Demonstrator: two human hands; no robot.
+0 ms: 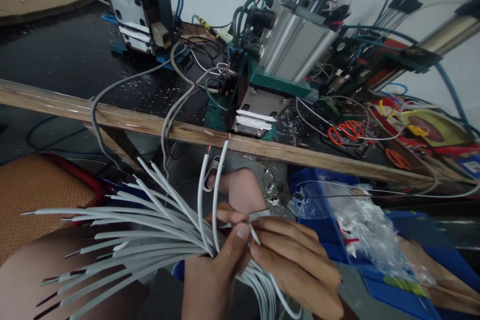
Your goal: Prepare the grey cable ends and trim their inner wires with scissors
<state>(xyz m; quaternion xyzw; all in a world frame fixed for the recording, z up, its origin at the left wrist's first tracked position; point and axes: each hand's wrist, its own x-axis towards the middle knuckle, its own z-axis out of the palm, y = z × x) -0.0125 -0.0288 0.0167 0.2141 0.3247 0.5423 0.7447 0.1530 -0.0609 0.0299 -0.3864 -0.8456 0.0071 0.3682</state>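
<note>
A thick bundle of grey-white cables (161, 227) fans out to the left over my lap. Many of their ends show short dark or coloured inner wires. My left hand (221, 270) is wrapped round the bundle, its thumb raised at the tip of a single cable. That cable (279, 292) loops up from below, and my right hand (288, 255) pinches it near its end, fingertips meeting my left thumb. Two cables (215, 190) stand up apart from the rest, with reddish wire at their tips. The fingers partly hide the pinched end.
A pneumatic machine (296, 45) stands at the edge of the black worktable (75, 55), another machine (135, 15) to its left. Orange-handled scissors (345, 132) lie on the right. Below are blue bins (318, 220) with plastic bags. A woven chair seat (45, 195) is at left.
</note>
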